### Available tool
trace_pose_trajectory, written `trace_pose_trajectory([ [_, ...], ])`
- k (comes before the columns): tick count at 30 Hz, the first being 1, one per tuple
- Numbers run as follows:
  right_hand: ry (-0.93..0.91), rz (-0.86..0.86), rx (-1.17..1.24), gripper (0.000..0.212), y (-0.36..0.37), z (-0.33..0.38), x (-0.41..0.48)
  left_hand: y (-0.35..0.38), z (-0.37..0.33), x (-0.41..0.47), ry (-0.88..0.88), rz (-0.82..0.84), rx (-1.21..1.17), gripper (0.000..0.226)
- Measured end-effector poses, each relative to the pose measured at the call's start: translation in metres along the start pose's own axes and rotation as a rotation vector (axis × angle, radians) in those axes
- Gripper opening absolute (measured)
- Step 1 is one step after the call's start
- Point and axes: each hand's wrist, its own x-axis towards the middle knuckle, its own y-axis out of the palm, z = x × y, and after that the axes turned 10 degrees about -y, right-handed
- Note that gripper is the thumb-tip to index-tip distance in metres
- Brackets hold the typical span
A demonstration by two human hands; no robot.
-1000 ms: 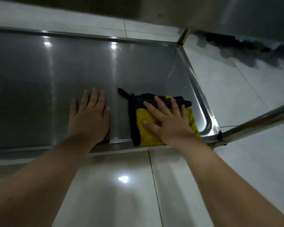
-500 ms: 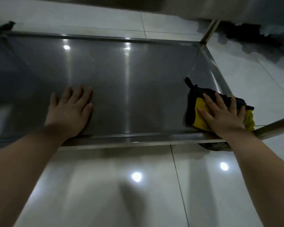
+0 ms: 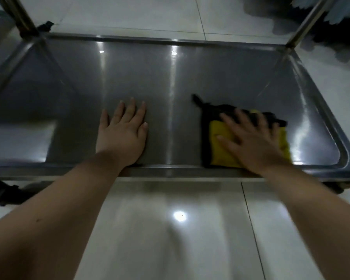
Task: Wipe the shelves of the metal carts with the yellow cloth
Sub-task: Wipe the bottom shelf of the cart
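The right hand (image 3: 251, 142), blurred, presses flat with fingers spread and straight on the cloth (image 3: 220, 148). The cloth, yellow with a black edge, lies on the near right part of the shelf (image 3: 170, 77), against its front rim. The left hand (image 3: 122, 134) rests flat and relaxed on bare steel, apart from the cloth, with a post (image 3: 305, 21) at the far right corner and glossy floor (image 3: 170, 239) around.

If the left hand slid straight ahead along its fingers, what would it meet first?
Only bare shelf lies ahead of the left hand; it would likely meet the raised far rim first. The yellow cloth lies off to its right.
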Motion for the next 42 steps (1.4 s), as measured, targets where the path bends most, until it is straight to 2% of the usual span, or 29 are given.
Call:
trace_pose_trajectory([
  [2, 0.148, 0.011, 0.041, 0.069, -0.006, -0.024, -0.007, 0.000, -0.002, 0.000, 0.012, 0.004, 0.005, 0.057],
  [4, 0.187, 0.025, 0.022, 0.070, -0.004, -0.009, -0.010, 0.001, -0.003, -0.001, 0.016, 0.016, 0.013, 0.058],
  [8, -0.118, -0.089, -0.051, 0.067, 0.010, 0.070, 0.009, 0.002, -0.003, -0.003, -0.002, 0.015, 0.043, 0.061],
  [10, -0.190, -0.089, -0.008, 0.068, 0.000, 0.090, 0.056, 0.001, -0.004, -0.004, 0.004, 0.022, 0.052, 0.062],
  [13, -0.113, -0.056, 0.040, 0.070, -0.018, 0.108, 0.135, 0.000, -0.004, -0.003, -0.001, 0.032, 0.034, 0.062],
  [16, -0.027, -0.059, 0.072, 0.073, -0.022, 0.122, 0.170, -0.001, -0.003, -0.001, -0.011, 0.047, 0.010, 0.062],
  [19, -0.091, -0.055, 0.055, 0.073, -0.019, 0.117, 0.142, -0.004, -0.003, -0.001, -0.012, 0.059, 0.009, 0.061],
  [24, -0.156, -0.033, 0.007, 0.069, 0.006, 0.095, 0.013, -0.005, -0.006, -0.001, 0.001, 0.075, 0.022, 0.060],
  [26, -0.175, -0.024, -0.015, 0.069, 0.009, 0.078, -0.011, -0.004, -0.006, -0.003, -0.001, 0.061, 0.016, 0.061],
  [28, -0.102, -0.013, -0.014, 0.068, 0.000, 0.048, 0.004, -0.004, -0.007, -0.005, 0.006, 0.056, 0.009, 0.061],
  [30, 0.092, -0.036, 0.024, 0.068, -0.013, 0.024, 0.036, -0.004, -0.008, -0.005, 0.010, 0.055, 0.003, 0.061],
  [32, 0.277, -0.070, 0.089, 0.069, -0.017, 0.030, 0.071, -0.004, -0.008, -0.006, 0.003, 0.048, -0.002, 0.061],
  [33, 0.293, -0.087, 0.105, 0.070, -0.016, 0.046, 0.088, -0.004, -0.009, -0.006, 0.001, 0.046, -0.002, 0.061],
  [37, -0.004, -0.086, 0.049, 0.070, -0.011, 0.118, 0.119, -0.002, -0.006, -0.007, -0.020, 0.034, -0.002, 0.062],
  [40, -0.124, -0.046, -0.008, 0.068, -0.013, 0.094, 0.096, -0.002, -0.006, -0.008, -0.031, 0.046, -0.017, 0.062],
  [42, -0.084, -0.067, -0.033, 0.068, -0.006, 0.055, 0.061, -0.001, -0.008, -0.008, -0.036, 0.039, -0.023, 0.062],
])
